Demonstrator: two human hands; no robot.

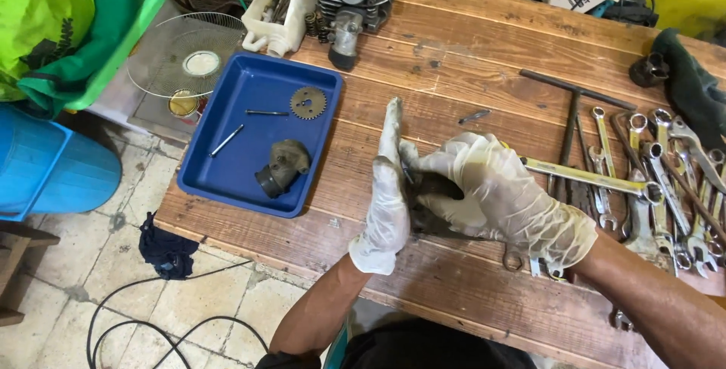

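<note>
Head view: gloved right hand (495,195) grasps a dark greasy part (431,203) mid-bench, gloved left hand (387,203) flat and unclenched against its 9 o'clock side; best keep it pinned on the wooden bench (454,66), clear of the spanners (665,180) at 3 o'clock.

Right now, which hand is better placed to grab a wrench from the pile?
Right, probably. The right hand sits beside the wrenches, one long wrench at its knuckles. The left hand is on the far side, flat against the dark part both hands hold.
</note>
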